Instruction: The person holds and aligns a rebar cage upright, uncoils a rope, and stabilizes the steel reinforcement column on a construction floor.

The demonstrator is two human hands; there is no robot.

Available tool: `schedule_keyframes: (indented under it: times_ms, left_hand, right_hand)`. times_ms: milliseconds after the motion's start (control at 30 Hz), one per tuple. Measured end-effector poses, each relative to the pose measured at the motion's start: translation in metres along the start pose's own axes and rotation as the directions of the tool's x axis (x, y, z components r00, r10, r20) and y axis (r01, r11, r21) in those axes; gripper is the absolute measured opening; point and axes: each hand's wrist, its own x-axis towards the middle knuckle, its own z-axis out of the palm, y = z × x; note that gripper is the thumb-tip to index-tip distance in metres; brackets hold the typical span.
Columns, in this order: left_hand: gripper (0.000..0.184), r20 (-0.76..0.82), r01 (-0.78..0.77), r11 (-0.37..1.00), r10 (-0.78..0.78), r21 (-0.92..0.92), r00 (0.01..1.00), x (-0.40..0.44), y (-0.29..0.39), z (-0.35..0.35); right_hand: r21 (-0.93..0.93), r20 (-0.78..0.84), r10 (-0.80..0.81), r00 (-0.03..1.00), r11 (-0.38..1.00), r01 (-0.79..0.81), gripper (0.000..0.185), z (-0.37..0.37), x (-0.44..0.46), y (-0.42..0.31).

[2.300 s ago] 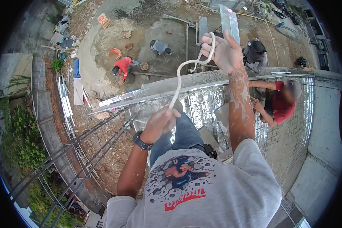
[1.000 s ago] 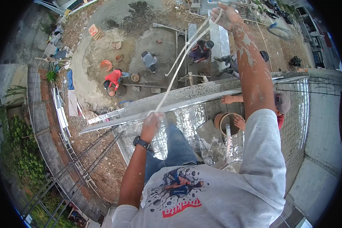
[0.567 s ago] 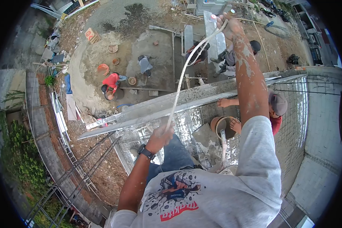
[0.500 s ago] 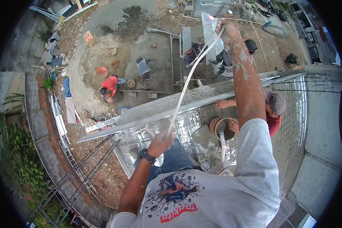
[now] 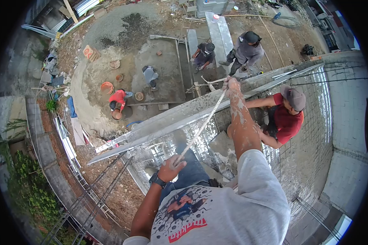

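A pale rope (image 5: 202,127) runs slanting between my two hands, over the edge of the raised deck. My left hand (image 5: 171,168), with a dark watch at its wrist, is closed round the rope's lower part in front of my jeans. Further out, my right hand (image 5: 232,83) grips the upper part above the concrete beam (image 5: 171,115), its forearm spattered with dried cement. A short loose end of the rope sticks out beyond my right hand.
A person in a red shirt (image 5: 287,122) crouches on the mesh-covered deck to the right. Several people work on the ground below, near an orange bucket (image 5: 106,87) and metal sheets (image 5: 219,34). Steel bars (image 5: 95,185) project at lower left.
My right hand has come down and closer with the rope, while my left hand still holds it. The view has shifted, and the red-shirted person beside me shows more fully.
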Motion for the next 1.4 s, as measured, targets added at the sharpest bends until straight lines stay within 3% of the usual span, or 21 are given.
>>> schedule_keyframes:
  times_ms: [100, 233, 267, 367, 500, 533, 667, 733, 833, 867, 967, 1000, 1033, 1067, 1167, 1200, 1300, 1333, 1400]
  left_hand:
    - [0.042, -0.037, -0.044, 0.999, 0.045, 0.022, 0.998, -0.004, -0.002, -0.003]
    - [0.044, -0.016, -0.052, 0.998, 0.051, -0.02, 0.999, -0.014, -0.02, -0.012]
    - [0.046, -0.045, -0.078, 0.994, 0.082, 0.075, 0.996, -0.02, -0.027, -0.015]
    - [0.046, 0.045, -0.023, 1.0, 0.023, 0.008, 0.999, -0.035, -0.055, -0.025]
    - [0.045, 0.033, -0.036, 0.988, 0.041, -0.148, 0.999, -0.061, -0.092, -0.034]
    - [0.043, 0.035, -0.01, 0.989, 0.015, -0.145, 0.999, -0.072, -0.086, -0.037]
    - [0.04, 0.041, -0.069, 0.997, 0.07, -0.018, 0.997, -0.099, -0.106, -0.043]
    - [0.039, -0.004, -0.14, 0.986, 0.141, 0.087, 0.99, -0.111, -0.116, -0.045]
    - [0.037, -0.055, 0.004, 0.993, -0.011, -0.119, 0.998, -0.132, -0.123, -0.05]
    - [0.039, 0.09, 0.155, 0.901, -0.129, -0.405, 0.988, -0.14, -0.12, -0.057]
    - [0.043, -0.103, -0.116, 0.988, 0.126, 0.1, 0.987, -0.12, -0.148, -0.051]
    - [0.044, 0.0, 0.016, 0.997, -0.016, -0.072, 1.0, -0.127, -0.121, -0.054]
    - [0.044, 0.014, 0.043, 0.998, -0.043, -0.04, 0.999, -0.133, -0.118, -0.049]
    - [0.044, 0.019, 0.055, 0.998, -0.055, -0.002, 0.998, -0.135, -0.114, -0.049]
    - [0.045, -0.085, -0.039, 0.984, 0.054, 0.171, 0.995, -0.13, -0.106, -0.055]
    - [0.045, -0.123, -0.072, 0.972, 0.101, 0.225, 0.987, -0.133, -0.111, -0.05]
    - [0.048, -0.085, -0.057, 0.95, 0.087, 0.307, 0.993, -0.124, -0.147, -0.057]
    - [0.05, -0.102, 0.042, 0.969, -0.018, 0.245, 0.995, -0.123, -0.154, -0.058]
    - [0.047, -0.248, -0.323, 0.853, 0.445, 0.409, 0.861, -0.106, -0.221, -0.055]
  right_hand:
    - [-0.096, 0.046, -0.032, 0.998, 0.995, 0.036, 0.017, 0.003, -0.033, 0.01]
    - [-0.101, -0.031, 0.008, 0.999, 0.995, -0.011, 0.019, -0.006, -0.076, 0.048]
    - [-0.1, -0.033, 0.041, 0.999, 0.994, -0.044, 0.021, -0.014, -0.083, 0.065]
    - [-0.063, -0.068, 0.116, 0.991, 0.991, -0.12, 0.025, -0.033, -0.105, 0.12]
    - [0.015, -0.157, 0.177, 0.972, 0.984, -0.177, 0.025, -0.038, -0.155, 0.181]
    - [-0.064, -0.163, 0.145, 0.976, 0.985, -0.158, 0.022, -0.04, -0.163, 0.193]
    - [0.016, -0.144, 0.151, 0.978, 0.989, -0.15, 0.028, -0.026, -0.202, 0.217]
    - [-0.187, -0.218, 0.138, 0.966, 0.966, -0.18, 0.025, -0.042, -0.16, 0.262]
    - [-0.19, -0.113, 0.041, 0.993, 0.98, -0.062, 0.02, -0.03, -0.178, 0.276]
    - [-0.178, -0.099, 0.006, 0.995, 0.984, -0.023, 0.02, -0.033, -0.173, 0.275]
    - [-0.193, -0.114, 0.013, 0.993, 0.981, -0.035, 0.021, -0.062, -0.182, 0.309]
    - [-0.205, -0.127, 0.025, 0.992, 0.977, -0.051, 0.021, -0.059, -0.17, 0.309]
    - [-0.226, -0.149, 0.056, 0.987, 0.97, -0.089, 0.021, -0.063, -0.18, 0.312]
    - [-0.1, -0.036, 0.071, 0.997, 0.992, -0.074, 0.019, -0.081, -0.195, 0.304]
    - [-0.168, -0.163, 0.11, 0.98, 0.976, -0.138, 0.014, -0.068, -0.204, 0.302]
    - [-0.236, -0.082, 0.083, 0.993, 0.967, -0.101, 0.01, -0.062, -0.223, 0.296]
    - [-0.304, -0.184, 0.13, 0.974, 0.935, -0.183, 0.01, -0.053, -0.236, 0.305]
    - [-0.385, -0.152, 0.126, 0.98, 0.906, -0.176, 0.016, -0.054, -0.232, 0.312]
    - [-0.54, -0.092, 0.122, 0.988, 0.828, -0.153, 0.034, -0.06, -0.219, 0.334]
